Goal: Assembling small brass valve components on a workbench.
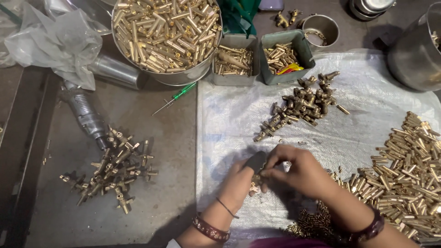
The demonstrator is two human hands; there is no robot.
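My left hand point(240, 181) grips a small brass fitting point(255, 180) with a dark part on top, low in the middle of the white plastic sheet point(229, 115). My right hand point(298, 171) meets it from the right, its fingertips pinched on the same fitting. Both wrists wear bangles. A heap of small brass hex pieces point(406, 165) lies just right of my right arm. Darker small brass bits point(312, 222) sit under my right forearm.
A pile of assembled brass fittings point(301, 103) lies beyond my hands, another pile point(115, 167) lies left on the dark table. At the back stand a round metal bowl of brass pieces point(167, 34), two grey trays point(234, 59) point(285, 57), a steel cup point(321, 28). A green screwdriver point(177, 96) and a power tool point(87, 115) lie left.
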